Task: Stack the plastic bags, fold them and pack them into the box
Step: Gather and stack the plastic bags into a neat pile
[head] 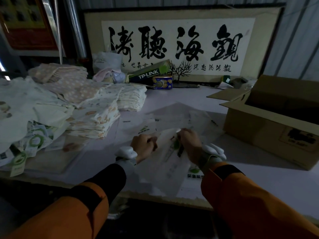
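A translucent plastic bag (165,163) with green and black print is lifted off the pale table (259,178) near its front edge. My left hand (144,145) pinches the bag's upper left edge. My right hand (189,144) grips its top right part, close beside the left hand. More clear plastic bags (181,118) lie flat and overlapping on the table just beyond my hands. An open cardboard box (269,128) stands at the right, flaps up, its inside dark.
Stacks of folded baby clothes (89,107) and loose tagged garments (32,140) fill the left of the table. A TP-LINK carton (148,73), a biscuit tin (162,82) and a large framed calligraphy panel (177,44) stand along the back.
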{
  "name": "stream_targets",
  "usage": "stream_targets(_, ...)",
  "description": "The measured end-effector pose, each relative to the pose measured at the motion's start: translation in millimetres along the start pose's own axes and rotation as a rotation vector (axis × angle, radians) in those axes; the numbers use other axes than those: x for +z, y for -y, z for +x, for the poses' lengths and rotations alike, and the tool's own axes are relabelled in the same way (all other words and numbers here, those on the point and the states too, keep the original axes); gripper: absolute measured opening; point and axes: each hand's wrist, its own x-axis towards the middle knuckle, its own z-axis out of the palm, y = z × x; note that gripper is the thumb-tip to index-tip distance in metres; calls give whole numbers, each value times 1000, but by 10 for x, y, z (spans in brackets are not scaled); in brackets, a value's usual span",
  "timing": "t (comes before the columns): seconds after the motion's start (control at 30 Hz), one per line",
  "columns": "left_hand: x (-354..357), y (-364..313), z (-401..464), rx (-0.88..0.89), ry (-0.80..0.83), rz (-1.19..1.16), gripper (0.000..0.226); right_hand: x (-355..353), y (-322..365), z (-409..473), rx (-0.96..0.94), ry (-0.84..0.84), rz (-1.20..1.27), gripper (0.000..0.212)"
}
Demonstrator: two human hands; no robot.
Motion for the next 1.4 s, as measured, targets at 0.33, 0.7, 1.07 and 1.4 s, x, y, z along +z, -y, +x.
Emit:
stream_targets(0.33,52,-6,-13,-342,303,62,95,-320,160,97,7,-240,311,32)
stream_targets(0.7,135,-234,94,-454,174,-682,40,-528,168,38,-55,-231,345,24)
stream_targets(1.07,22,-329,119,-230,-69,-712,32,-682,3,-71,48,-191,88,22)
stream_targets(1.4,140,-172,89,-296,37,-633,22,-749,-252,-37,176,-120,-77,13)
